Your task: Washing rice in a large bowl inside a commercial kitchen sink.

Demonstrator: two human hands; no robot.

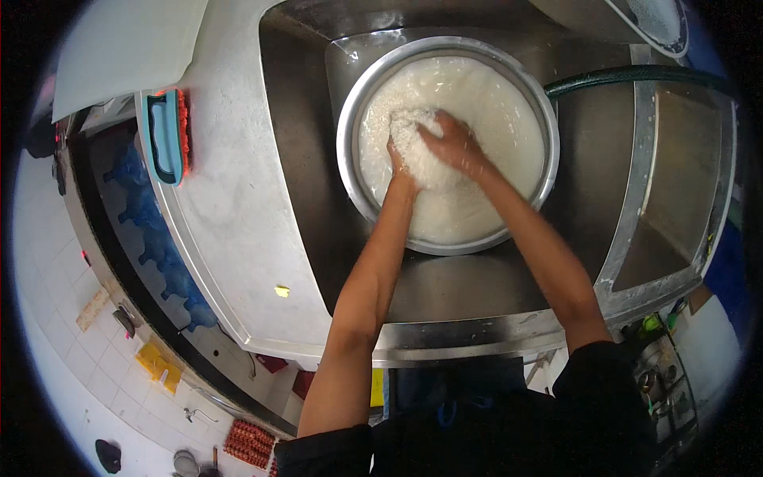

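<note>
A wide round metal basin (347, 151) stands in the sink, filled with cloudy white water (477, 211) and white rice. Both my hands are inside it, at its middle and left part. My left hand (400, 165) cups a heap of wet rice (413, 135) from the left side; its fingers are mostly hidden by the grains. On the heap's right side, my right hand (458, 143) presses in with bent fingers, thumb apart from the rest, rice between them. Some grains look blurred by motion.
The steel sink (445, 290) surrounds the basin. A green hose (636, 74) runs in from the right to the basin's rim. On the left counter lie a blue brush with orange bristles (167, 137) and a yellow scrap (282, 292). A pale container (660, 24) is at the upper right.
</note>
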